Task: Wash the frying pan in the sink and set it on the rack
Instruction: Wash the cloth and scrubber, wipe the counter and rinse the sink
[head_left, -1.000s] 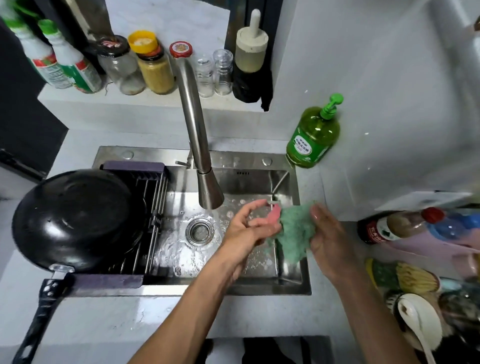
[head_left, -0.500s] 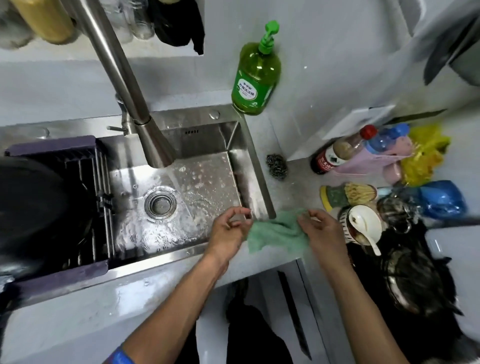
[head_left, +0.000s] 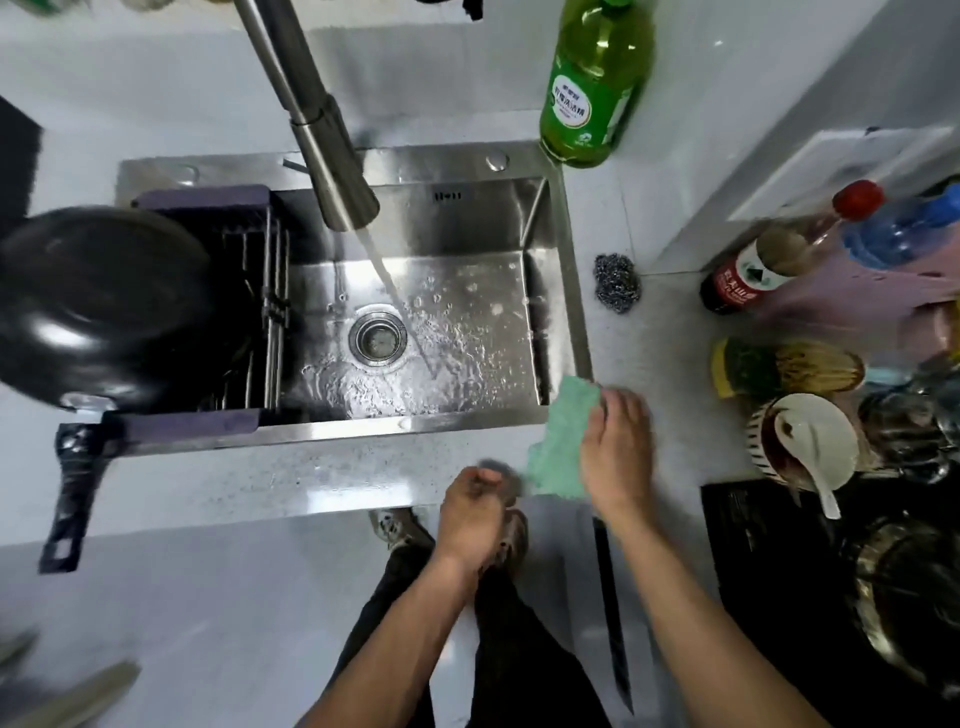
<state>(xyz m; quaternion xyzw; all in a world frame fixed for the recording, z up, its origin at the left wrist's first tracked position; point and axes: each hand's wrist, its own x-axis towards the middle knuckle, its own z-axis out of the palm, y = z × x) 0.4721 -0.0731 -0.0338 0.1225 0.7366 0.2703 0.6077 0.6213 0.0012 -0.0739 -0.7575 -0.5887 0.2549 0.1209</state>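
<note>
The black frying pan (head_left: 98, 306) lies upside down on the dark rack (head_left: 272, 312) across the left part of the steel sink (head_left: 566, 270). Its handle (head_left: 72, 493) sticks out over the front counter. Water runs from the faucet (head_left: 332, 156) into the basin near the drain. My right hand (head_left: 618, 447) presses on a green cloth (head_left: 563, 431) lying on the counter at the sink's front right corner. My left hand (head_left: 472, 514) hovers at the counter's front edge, apart from the cloth, with its fingers curled shut.
A green dish-soap bottle (head_left: 592, 88) stands behind the sink's right corner. A steel scrubber (head_left: 616, 283) lies on the counter to the right. Bottles (head_left: 753, 265), a bowl with a white spoon (head_left: 802, 441) and a black cooktop with a pot (head_left: 909, 597) crowd the right side.
The green cloth has moved from over the basin onto the counter at the sink's front right corner. My left hand has let go of it and pulled back toward me.
</note>
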